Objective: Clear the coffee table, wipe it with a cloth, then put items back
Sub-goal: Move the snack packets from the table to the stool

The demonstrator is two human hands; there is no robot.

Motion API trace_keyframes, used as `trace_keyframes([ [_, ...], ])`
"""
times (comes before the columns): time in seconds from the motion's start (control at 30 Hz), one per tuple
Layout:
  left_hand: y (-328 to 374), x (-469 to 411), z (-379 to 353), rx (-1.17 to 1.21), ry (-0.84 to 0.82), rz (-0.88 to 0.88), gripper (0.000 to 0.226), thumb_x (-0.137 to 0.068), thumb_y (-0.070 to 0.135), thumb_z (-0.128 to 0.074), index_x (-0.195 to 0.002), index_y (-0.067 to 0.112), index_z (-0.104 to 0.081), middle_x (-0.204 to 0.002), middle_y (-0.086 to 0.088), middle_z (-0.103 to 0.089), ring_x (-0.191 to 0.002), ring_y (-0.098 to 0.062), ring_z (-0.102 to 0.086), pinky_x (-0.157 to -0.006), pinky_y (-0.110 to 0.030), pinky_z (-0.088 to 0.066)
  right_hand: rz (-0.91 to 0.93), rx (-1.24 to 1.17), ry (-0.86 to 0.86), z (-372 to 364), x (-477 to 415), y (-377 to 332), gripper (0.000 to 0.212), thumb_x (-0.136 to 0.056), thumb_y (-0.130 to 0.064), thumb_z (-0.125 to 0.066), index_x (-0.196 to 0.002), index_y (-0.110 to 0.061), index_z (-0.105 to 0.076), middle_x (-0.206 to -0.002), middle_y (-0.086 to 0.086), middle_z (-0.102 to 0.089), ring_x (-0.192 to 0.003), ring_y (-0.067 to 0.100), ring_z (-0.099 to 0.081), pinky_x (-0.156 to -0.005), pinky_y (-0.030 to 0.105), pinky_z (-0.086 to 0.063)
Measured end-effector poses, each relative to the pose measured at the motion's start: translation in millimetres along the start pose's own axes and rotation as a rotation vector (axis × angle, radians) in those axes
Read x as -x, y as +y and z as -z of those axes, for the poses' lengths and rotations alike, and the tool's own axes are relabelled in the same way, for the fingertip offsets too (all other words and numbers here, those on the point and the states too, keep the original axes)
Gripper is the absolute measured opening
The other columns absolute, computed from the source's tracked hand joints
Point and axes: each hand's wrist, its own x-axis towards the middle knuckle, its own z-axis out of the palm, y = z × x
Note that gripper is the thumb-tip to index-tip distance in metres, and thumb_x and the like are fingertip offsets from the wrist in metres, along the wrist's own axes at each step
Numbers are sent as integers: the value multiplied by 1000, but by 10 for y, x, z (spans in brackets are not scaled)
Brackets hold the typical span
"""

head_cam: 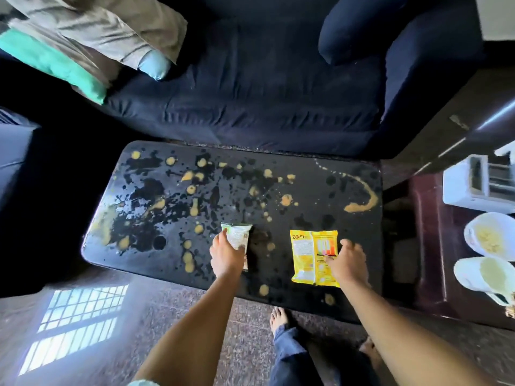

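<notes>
A dark coffee table (156, 254) with yellow and black splotches fills the middle of the head view. Two packets lie near its front edge. The small white and green packet (238, 234) sits left of centre, and my left hand (226, 253) grips its near end, thumb on the left side. The larger yellow packet (310, 254) lies flat to the right. My right hand (347, 260) rests on its right edge with fingers curled over the packet. No cloth is in view.
A dark blue sofa (264, 101) runs behind the table, with cushions and folded fabric (92, 32) at its left. A side table (429, 246) on the right carries two white bowls (487, 235) and a white appliance (479, 188). My bare feet (278, 319) stand on the stone floor.
</notes>
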Motion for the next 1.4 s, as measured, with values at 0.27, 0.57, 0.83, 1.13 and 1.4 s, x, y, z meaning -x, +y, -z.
trace_keyframes([
  [0.27, -306, -542, -49, -54, -170, 101, 71, -69, 53, -76, -124, 19, -49, -122, -4, -61, -116, -28, -55, -94, -43, -45, -271, 8, -4, -299, -142, -178, 72, -71, -45, -79, -121, -6, -45, -124, 15, -57, -111, 35, -56, -83, 41, -43],
  [0.57, -180, -291, 58, 108, -144, 13, 50, -69, 38, -82, -102, 7, -61, -101, -8, -68, -93, -26, -64, -71, -32, -48, -300, -391, -208, -121, -45, -222, 32, -67, -28, -83, -87, -13, -63, -89, 5, -68, -72, 22, -63, -66, 32, -51],
  [0.83, 289, 535, 232, 425, -257, -35, 44, -79, 21, -77, -105, 9, -45, -105, -6, -65, -87, -21, -61, -79, -33, -49, -268, -868, -424, 506, 379, 39, 24, -80, -2, -70, -89, -19, -54, -91, 5, -65, -88, 27, -65, -88, 46, -52],
  [1.13, 1559, 2022, -403, 661, -494, -305, 25, -88, 23, -66, -104, 30, -48, -106, 3, -68, -99, -20, -66, -91, -50, -52, -97, -1062, -185, 2084, 547, 1708, 27, -80, -1, -70, -104, -12, -66, -103, 10, -71, -94, 27, -68, -86, 48, -54],
  [1.4, 2554, 3274, -1466, 751, -571, -392, 12, -95, 33, -48, -103, 26, -51, -105, -4, -66, -90, -16, -66, -78, -39, -56, -75, -496, 281, 2955, 119, 3349, 38, -78, -15, -66, -115, -19, -62, -103, 15, -69, -93, 37, -64, -77, 38, -49],
])
